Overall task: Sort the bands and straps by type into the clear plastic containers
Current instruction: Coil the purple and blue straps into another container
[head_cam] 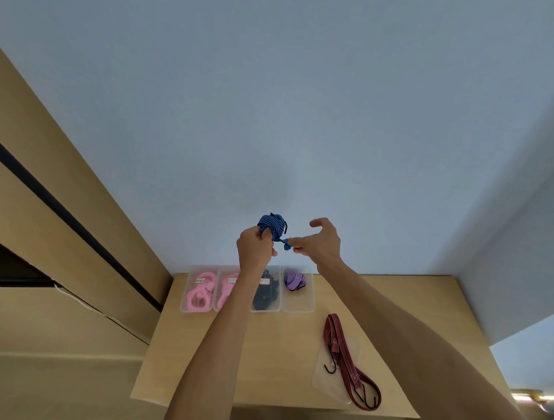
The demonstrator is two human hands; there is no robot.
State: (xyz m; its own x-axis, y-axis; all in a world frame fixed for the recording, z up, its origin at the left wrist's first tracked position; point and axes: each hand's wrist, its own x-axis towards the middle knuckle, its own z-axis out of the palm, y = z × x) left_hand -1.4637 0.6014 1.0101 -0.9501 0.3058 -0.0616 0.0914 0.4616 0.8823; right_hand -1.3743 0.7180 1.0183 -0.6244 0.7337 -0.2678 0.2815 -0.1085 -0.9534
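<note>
Four clear plastic containers stood in a row at the far edge of the wooden table (pixel 275 352), against the pale wall, and everything else took its place from that row. The leftmost container (pixel 185 306) held pink bands (pixel 198 297) under a small label. The next container (pixel 217 303) also held pink bands (pixel 226 291), partly hidden behind the person's left forearm. The third container (pixel 267 308) was filled with black straps (pixel 266 294), a label at its far end. The rightmost container (pixel 300 305) held one bundled purple strap (pixel 294 280) at its far end.

Above the row, raised in front of the wall, the left hand (pixel 254 250) gripped a wound-up blue striped strap (pixel 272 226), fingers curled round the bundle. Just to its right, the right hand (pixel 321 239) pinched the strap's loose end between thumb and forefinger, while its other fingers were spread and slightly curved. The two hands were close together, joined by that short piece of strap.

Nearer than the row and to its right, a red striped strap (pixel 347 362) with black metal hooks lay stretched along the tabletop, resting partly on a clear plastic bag (pixel 321 379). It lay well apart from the containers.
</note>
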